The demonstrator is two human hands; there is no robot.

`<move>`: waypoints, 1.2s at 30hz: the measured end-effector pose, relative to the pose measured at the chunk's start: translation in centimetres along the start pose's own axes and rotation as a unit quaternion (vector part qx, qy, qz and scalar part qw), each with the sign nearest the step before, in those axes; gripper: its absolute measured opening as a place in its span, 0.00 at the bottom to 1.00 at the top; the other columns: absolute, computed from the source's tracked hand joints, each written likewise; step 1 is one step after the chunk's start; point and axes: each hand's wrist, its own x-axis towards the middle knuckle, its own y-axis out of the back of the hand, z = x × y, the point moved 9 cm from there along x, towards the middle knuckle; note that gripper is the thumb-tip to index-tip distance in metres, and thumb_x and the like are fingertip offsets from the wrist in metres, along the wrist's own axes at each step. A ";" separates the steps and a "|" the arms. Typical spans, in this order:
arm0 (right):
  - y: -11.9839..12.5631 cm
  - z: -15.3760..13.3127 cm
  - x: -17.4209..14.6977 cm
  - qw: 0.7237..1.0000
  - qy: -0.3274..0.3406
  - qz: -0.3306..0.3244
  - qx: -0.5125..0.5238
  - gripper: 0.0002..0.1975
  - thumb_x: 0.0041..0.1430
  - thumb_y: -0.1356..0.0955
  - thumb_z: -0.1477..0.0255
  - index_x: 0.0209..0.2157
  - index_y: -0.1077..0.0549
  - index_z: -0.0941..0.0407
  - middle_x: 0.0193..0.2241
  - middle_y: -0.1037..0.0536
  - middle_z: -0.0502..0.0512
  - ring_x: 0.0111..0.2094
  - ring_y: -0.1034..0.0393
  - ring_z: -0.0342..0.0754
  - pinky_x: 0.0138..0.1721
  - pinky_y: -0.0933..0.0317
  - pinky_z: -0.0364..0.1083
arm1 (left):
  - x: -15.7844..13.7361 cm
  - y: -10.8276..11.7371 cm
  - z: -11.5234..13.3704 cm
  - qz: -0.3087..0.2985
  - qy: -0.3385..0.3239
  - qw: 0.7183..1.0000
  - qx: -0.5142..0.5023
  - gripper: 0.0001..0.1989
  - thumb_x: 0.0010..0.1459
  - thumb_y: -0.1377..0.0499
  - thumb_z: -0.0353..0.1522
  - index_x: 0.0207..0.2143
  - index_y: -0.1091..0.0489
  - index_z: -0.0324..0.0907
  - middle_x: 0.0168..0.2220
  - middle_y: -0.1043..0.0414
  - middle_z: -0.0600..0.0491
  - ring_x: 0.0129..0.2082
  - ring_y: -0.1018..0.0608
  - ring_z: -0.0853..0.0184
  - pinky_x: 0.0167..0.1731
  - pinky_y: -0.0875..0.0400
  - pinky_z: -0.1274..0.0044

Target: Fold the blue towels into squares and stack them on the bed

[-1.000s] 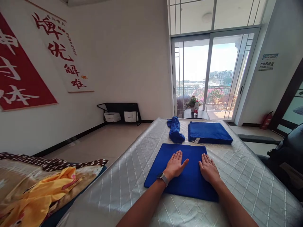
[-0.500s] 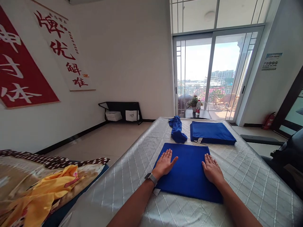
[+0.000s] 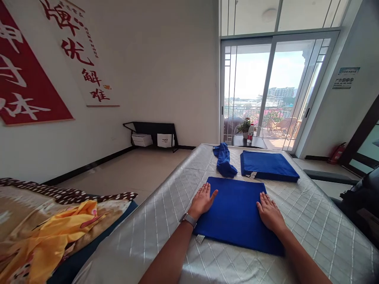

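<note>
A blue cloth point(image 3: 237, 213), folded into a flat rectangle with a white tag at its near left corner, lies on the silver quilted cover point(image 3: 160, 221). My left hand point(image 3: 204, 200) rests flat on its left edge, fingers stretched out and thumb apart. On its right edge my right hand point(image 3: 270, 211) lies flat, fingers extended away from me. Neither hand grasps anything. Just beyond is a neat stack of folded blue cloths point(image 3: 269, 163), also with a white tag. A crumpled blue cloth point(image 3: 225, 161) lies to the left of that stack.
Left of the covered surface, yellow fabric point(image 3: 68, 225) lies on patterned bedding point(image 3: 26, 201). A black rack point(image 3: 154, 132) with white boxes stands by the wall. Past the far edge, a small table holds a potted plant point(image 3: 245, 125) and a bottle point(image 3: 250, 133).
The view has shifted slightly. Both hands remain flat on the blue cloth's edges, the left one a little further out toward the left edge. The cloths have not visibly been rearranged.
</note>
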 end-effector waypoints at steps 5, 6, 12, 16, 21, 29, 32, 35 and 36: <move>0.3 -0.1 -0.1 1.000 0.001 0.004 -0.011 0.34 0.69 0.52 0.61 0.71 0.53 0.63 0.72 0.54 0.57 0.72 0.64 0.49 0.70 0.64 0.53 | 0.1 0.2 -0.3 0.001 0.006 1.000 -0.006 0.46 0.67 0.71 0.56 0.69 0.48 0.28 0.70 0.50 0.37 0.71 0.47 0.55 0.68 0.51 0.63; 0.5 -0.1 -0.2 1.000 0.001 0.005 -0.012 0.34 0.69 0.52 0.61 0.71 0.53 0.63 0.72 0.54 0.57 0.72 0.64 0.49 0.70 0.64 0.53 | 0.1 0.2 -0.2 0.001 0.005 1.000 -0.009 0.46 0.67 0.71 0.55 0.69 0.49 0.28 0.70 0.50 0.37 0.71 0.47 0.55 0.68 0.51 0.63; 3.0 0.4 0.3 0.999 0.002 0.043 -0.011 0.33 0.70 0.51 0.62 0.70 0.51 0.64 0.71 0.52 0.60 0.72 0.62 0.51 0.70 0.61 0.55 | 0.1 0.4 -0.3 -0.007 0.015 0.999 -0.027 0.48 0.66 0.72 0.56 0.68 0.49 0.26 0.70 0.51 0.36 0.70 0.47 0.55 0.68 0.52 0.64; 3.8 -0.5 2.5 0.999 0.022 0.032 -0.002 0.33 0.70 0.51 0.63 0.69 0.50 0.66 0.71 0.50 0.63 0.71 0.60 0.51 0.69 0.59 0.54 | 0.2 0.5 -0.3 -0.010 0.021 0.999 -0.032 0.48 0.65 0.73 0.57 0.69 0.49 0.27 0.70 0.52 0.36 0.70 0.47 0.55 0.68 0.52 0.64; 3.3 -1.2 5.8 1.000 0.013 0.001 0.004 0.33 0.71 0.51 0.63 0.70 0.51 0.66 0.71 0.51 0.62 0.72 0.61 0.49 0.69 0.61 0.51 | 0.1 0.6 -0.2 -0.005 0.012 1.000 -0.028 0.49 0.65 0.74 0.57 0.68 0.49 0.25 0.70 0.51 0.35 0.70 0.46 0.55 0.68 0.51 0.65; 1.4 0.2 7.3 1.000 -0.021 0.007 -0.005 0.34 0.70 0.52 0.61 0.70 0.54 0.65 0.71 0.53 0.61 0.72 0.64 0.48 0.70 0.64 0.52 | 0.3 0.2 -0.5 0.008 0.012 1.000 -0.024 0.48 0.66 0.72 0.57 0.68 0.48 0.26 0.70 0.50 0.35 0.70 0.46 0.54 0.67 0.49 0.64; 1.3 0.2 7.2 1.000 -0.015 0.010 -0.001 0.34 0.70 0.52 0.60 0.70 0.53 0.65 0.72 0.53 0.60 0.72 0.65 0.48 0.70 0.65 0.52 | 0.3 0.0 -0.5 0.008 0.013 1.000 -0.020 0.49 0.65 0.72 0.57 0.68 0.48 0.26 0.70 0.51 0.35 0.70 0.46 0.54 0.67 0.50 0.64; 1.4 0.1 7.0 1.000 -0.017 0.007 0.001 0.34 0.71 0.52 0.61 0.70 0.53 0.65 0.72 0.53 0.60 0.72 0.65 0.48 0.70 0.66 0.51 | 0.3 -0.1 -0.4 0.004 0.013 1.000 -0.014 0.49 0.65 0.73 0.57 0.68 0.48 0.27 0.70 0.50 0.35 0.70 0.46 0.55 0.67 0.50 0.64; 1.5 0.1 7.0 1.000 -0.017 0.006 0.002 0.34 0.71 0.52 0.61 0.70 0.53 0.65 0.72 0.53 0.60 0.72 0.65 0.48 0.70 0.66 0.51 | 0.3 -0.2 -0.4 0.002 0.012 1.000 -0.012 0.48 0.65 0.73 0.57 0.68 0.48 0.27 0.70 0.50 0.36 0.70 0.46 0.55 0.67 0.50 0.65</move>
